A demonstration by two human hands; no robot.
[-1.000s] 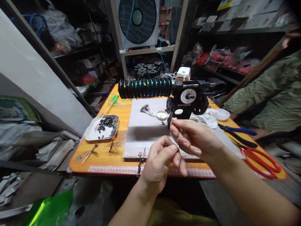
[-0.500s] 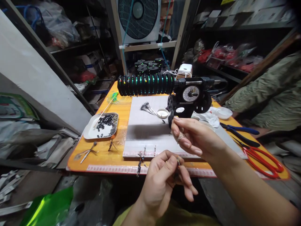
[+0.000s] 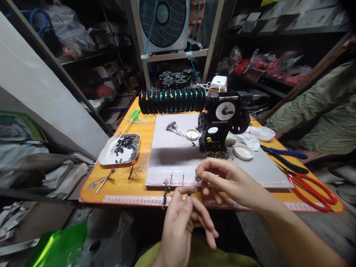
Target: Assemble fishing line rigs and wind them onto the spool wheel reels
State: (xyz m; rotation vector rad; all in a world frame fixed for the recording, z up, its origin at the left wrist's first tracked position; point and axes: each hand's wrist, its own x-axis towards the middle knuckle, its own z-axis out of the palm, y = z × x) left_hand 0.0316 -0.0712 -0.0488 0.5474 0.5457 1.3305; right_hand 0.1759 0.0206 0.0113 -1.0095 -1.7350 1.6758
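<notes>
My left hand (image 3: 180, 218), low in front of the board's near edge, pinches a small dark piece (image 3: 189, 193) between thumb and forefinger; its other fingers are loosely spread. My right hand (image 3: 222, 181) is just above and to the right, over the edge of the white board (image 3: 172, 159). Its thumb and fingertips are pinched together, and whatever they hold is too small to make out. Small dark assembled pieces (image 3: 164, 196) lie at the edge left of my hands. Colored beads (image 3: 218, 155) are scattered beyond my right hand.
A black winding machine (image 3: 222, 122) carries a row of black spools (image 3: 172, 100). At left sits a white tray (image 3: 104, 157) of small black parts. Red-handled scissors (image 3: 311, 193) and blue-black pliers (image 3: 286, 152) lie right. A person's sleeve (image 3: 319, 107) shows beyond.
My right hand has come down and toward me from beside the machine, uncovering the beads and a round white lid. My left hand has shifted slightly left and down, still pinching.
</notes>
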